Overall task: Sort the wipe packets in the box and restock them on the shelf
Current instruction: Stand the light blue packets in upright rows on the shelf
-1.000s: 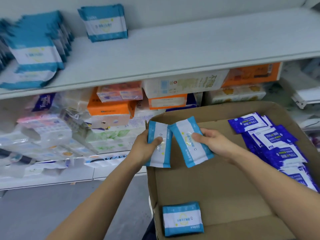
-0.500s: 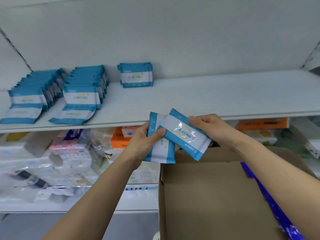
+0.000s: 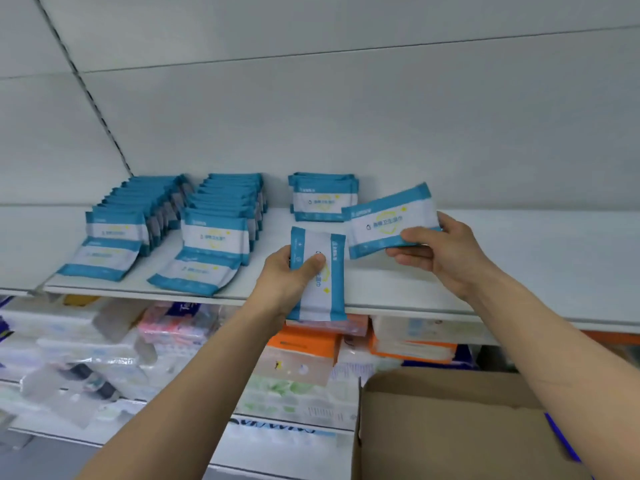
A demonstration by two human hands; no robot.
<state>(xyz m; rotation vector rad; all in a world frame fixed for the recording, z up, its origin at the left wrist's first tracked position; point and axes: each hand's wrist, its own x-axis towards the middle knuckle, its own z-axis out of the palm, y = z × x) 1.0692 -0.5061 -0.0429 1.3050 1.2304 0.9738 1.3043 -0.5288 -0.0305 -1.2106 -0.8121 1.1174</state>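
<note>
My left hand [image 3: 289, 280] grips a light-blue and white wipe packet [image 3: 320, 292] upright, just in front of the white shelf's edge [image 3: 398, 308]. My right hand [image 3: 438, 252] holds a second, matching packet [image 3: 384, 220] lengthwise above the shelf, close in front of a short stack of the same packets [image 3: 320, 197] standing against the back wall. Two longer rows of these packets [image 3: 138, 216] [image 3: 225, 216] stand to the left, each with a packet lying flat in front. The cardboard box [image 3: 450, 431] is at the lower right, a strip of dark-blue packets [image 3: 562, 441] at its right side.
Below the shelf, lower shelves hold orange tissue boxes [image 3: 301, 344], pink packs [image 3: 173, 327] and clear-wrapped goods [image 3: 86, 372]. The shelf surface to the right of my right hand is bare white. A grey back panel rises behind the shelf.
Both hands have risen from the box up to the shelf, each with its packet. The right-hand packet has moved apart from the left one and toward the short stack.
</note>
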